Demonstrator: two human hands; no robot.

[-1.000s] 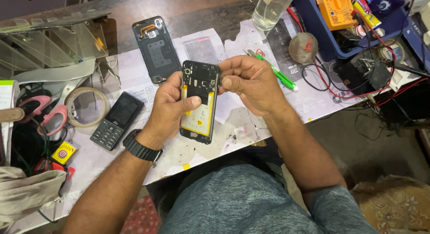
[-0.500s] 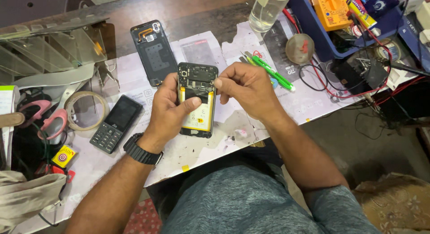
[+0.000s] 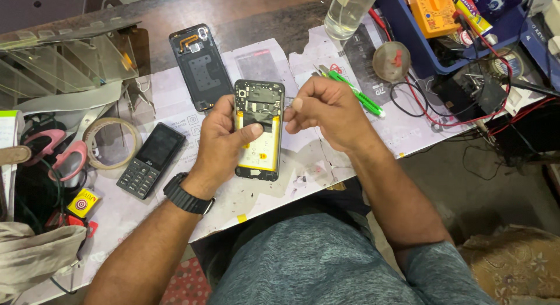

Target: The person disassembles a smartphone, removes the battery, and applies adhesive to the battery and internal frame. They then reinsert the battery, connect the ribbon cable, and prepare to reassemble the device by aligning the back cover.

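**Opened phone held over the bench**

While the head camera looked down, the left hand [image 3: 219, 138] gripped the opened black smartphone with its yellow-edged battery exposed [image 3: 259, 130], thumb across it. Just right of that phone, the right hand [image 3: 326, 109] was pinched shut at its upper edge; what it held could not be told. Left of the phone lay a small black keypad phone [image 3: 150, 159]; behind it, a black back cover [image 3: 201, 65].

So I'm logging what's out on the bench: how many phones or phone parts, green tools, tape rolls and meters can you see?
Opened smartphone, held by the left hand with the right hand at its top edge: 1
Detached phone back cover: 1
Keypad phone: 1
Green-handled tool: 1
Tape roll: 1
Orange multimeter: 1
Total: 6
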